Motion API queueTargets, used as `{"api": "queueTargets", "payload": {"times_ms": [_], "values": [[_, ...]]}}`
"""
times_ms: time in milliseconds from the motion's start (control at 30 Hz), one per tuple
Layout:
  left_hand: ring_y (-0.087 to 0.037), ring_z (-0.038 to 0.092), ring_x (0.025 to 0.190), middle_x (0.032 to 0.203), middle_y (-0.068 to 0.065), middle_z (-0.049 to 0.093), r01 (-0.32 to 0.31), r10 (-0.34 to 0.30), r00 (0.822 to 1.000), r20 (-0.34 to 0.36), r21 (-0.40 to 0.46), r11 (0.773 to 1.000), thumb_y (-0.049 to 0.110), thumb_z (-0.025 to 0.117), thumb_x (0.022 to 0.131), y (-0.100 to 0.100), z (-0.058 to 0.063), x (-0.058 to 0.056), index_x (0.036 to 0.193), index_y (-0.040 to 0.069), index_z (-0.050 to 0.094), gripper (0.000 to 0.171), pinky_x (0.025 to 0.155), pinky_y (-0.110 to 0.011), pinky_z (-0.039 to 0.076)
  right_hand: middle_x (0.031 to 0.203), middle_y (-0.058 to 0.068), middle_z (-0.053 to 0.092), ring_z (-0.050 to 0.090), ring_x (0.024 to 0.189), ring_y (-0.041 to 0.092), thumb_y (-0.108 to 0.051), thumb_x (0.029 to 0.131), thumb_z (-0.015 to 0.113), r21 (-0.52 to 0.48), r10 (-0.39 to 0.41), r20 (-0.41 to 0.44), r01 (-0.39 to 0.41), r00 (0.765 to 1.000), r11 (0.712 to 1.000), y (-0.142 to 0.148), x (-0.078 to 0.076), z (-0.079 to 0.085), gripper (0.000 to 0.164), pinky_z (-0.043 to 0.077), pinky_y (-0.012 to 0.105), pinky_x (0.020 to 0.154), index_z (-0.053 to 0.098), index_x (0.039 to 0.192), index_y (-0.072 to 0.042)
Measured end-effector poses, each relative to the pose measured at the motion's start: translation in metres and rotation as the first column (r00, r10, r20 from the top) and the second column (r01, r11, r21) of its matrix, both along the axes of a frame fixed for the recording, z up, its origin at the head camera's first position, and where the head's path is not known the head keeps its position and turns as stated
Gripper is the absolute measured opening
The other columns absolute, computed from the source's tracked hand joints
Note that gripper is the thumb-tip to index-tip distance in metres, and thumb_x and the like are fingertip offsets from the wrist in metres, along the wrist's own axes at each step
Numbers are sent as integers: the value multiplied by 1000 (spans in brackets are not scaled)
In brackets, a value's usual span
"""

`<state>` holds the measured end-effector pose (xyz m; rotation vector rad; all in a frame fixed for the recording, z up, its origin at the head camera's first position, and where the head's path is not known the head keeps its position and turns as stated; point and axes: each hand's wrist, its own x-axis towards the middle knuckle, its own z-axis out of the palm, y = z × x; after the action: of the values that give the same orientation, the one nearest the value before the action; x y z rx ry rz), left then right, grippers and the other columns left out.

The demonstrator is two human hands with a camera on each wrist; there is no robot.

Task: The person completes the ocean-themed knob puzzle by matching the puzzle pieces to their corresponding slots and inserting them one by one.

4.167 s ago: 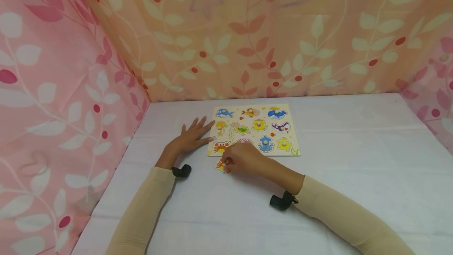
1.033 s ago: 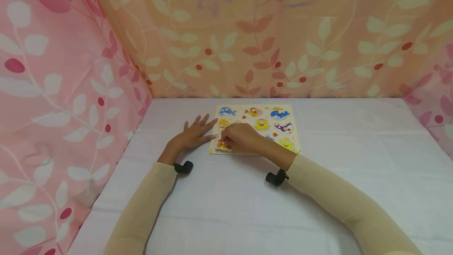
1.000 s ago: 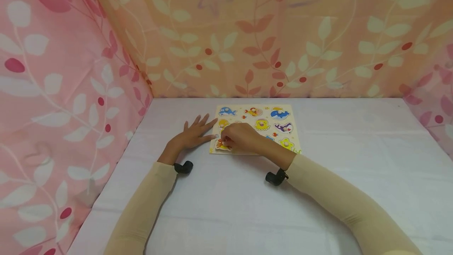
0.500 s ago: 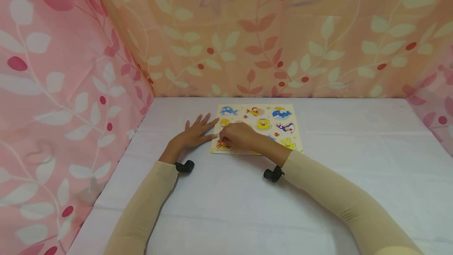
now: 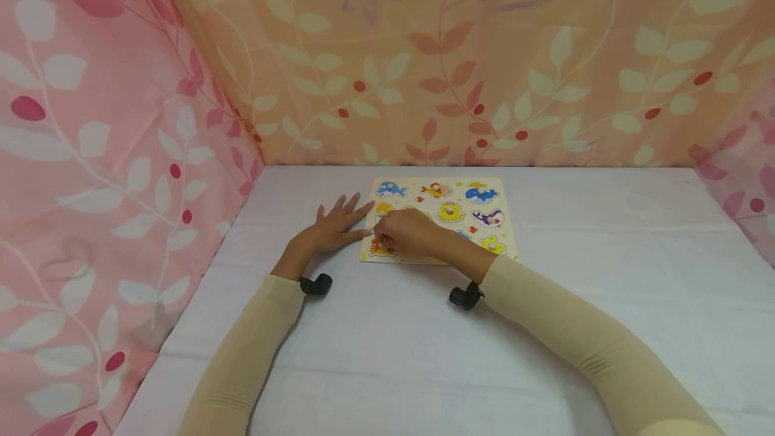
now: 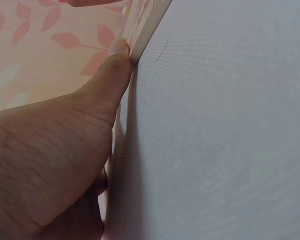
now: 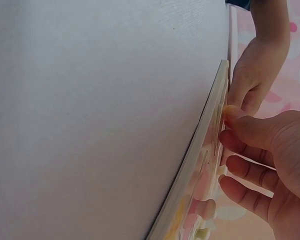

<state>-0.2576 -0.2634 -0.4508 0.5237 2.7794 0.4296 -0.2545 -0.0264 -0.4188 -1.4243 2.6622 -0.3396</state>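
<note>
A wooden peg puzzle board [image 5: 414,183] with sea-animal pieces lies on the white table. The left hand [image 5: 331,229], fingers spread, rests at the board's left edge, its thumb on the corner area. In the left wrist view, the left thumb [image 6: 102,82] lies along the board's edge. The right hand [image 5: 408,231] reaches over the board's lower left and pinches the red crab piece [image 5: 383,250] at its crab picture. In the right wrist view, thumb and forefinger meet close over the board while the other fingers [image 7: 247,195] curl loosely. The crab's knob is hidden behind the fingers.
Knobbed pieces stay in view around the right hand: a blue whale [image 5: 481,194], a yellow octopus [image 5: 450,212], a purple whale [image 5: 488,219] and a yellow starfish [image 5: 493,245]. Leaf-patterned cloth [image 5: 387,120] walls the table's back and sides.
About four seconds ago the right hand held the crab piece on the table below the board; it has since moved up onto the board. Over the last second, only slight right-hand motion shows.
</note>
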Motion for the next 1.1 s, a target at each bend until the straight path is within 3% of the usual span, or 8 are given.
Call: {"api": "queueTargets", "payload": {"times_ms": [833, 967, 1100], "values": [[-36, -10, 155, 171, -6, -2, 37, -37, 999, -10, -17, 999, 64, 45, 101, 6, 2, -2, 163, 38, 13, 75, 113, -73, -8, 94, -9, 71, 59, 84, 9, -26, 95, 74, -13, -24, -15, 24, 1000, 1000, 7, 7, 0, 10, 48, 28, 80, 77, 104, -21], [-35, -11, 155, 171, -4, -4, 43, -43, 999, -8, -17, 999, 65, 45, 100, 5, 0, -7, 163, 40, 12, 75, 113, -72, -9, 110, -5, 74, 65, 102, 11, -26, 96, 73, -25, -61, 2, 61, 998, 998, 10, 10, 2, 25, 51, 32, 90, 74, 119, -18], [-34, -12, 155, 171, -3, -4, 48, -48, 999, 6, -11, 999, 68, 44, 99, 2, -1, -13, 163, 41, 11, 76, 114, -71, -10, 129, -2, 69, 63, 120, 15, -32, 96, 72, -18, -132, -10, 132, 991, 991, 16, 13, 0, 43, 53, 35, 94, 65, 136, -19]]}}
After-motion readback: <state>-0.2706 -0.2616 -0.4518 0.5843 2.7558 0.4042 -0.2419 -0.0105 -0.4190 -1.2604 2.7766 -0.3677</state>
